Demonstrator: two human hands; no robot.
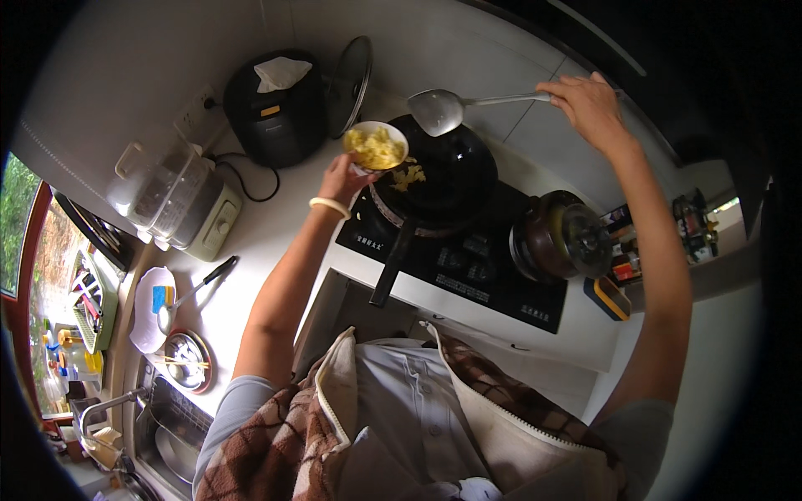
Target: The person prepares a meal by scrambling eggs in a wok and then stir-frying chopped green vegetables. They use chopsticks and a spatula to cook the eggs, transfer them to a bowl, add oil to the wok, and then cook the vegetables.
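My left hand (348, 176) grips a small white bowl (403, 136) over the left rim of a black wok (460, 181). Yellow food pieces, like scrambled egg (379, 148), fill the bowl. More yellow pieces (408, 177) lie on the wok's left side. In my right hand (586, 106) is the handle of a metal wok spatula (438, 111), its blade raised above the wok's far edge. The wok sits on a black cooktop (501, 269), with its dark handle (395, 260) pointing towards me.
A lidded pot (545, 235) stands right of the wok. Behind to the left are a black rice cooker (272, 119), an upright glass lid (351, 87) and a steamer (182, 200). A ladle (197, 293), a plate (188, 360) and the sink (166, 438) are at left.
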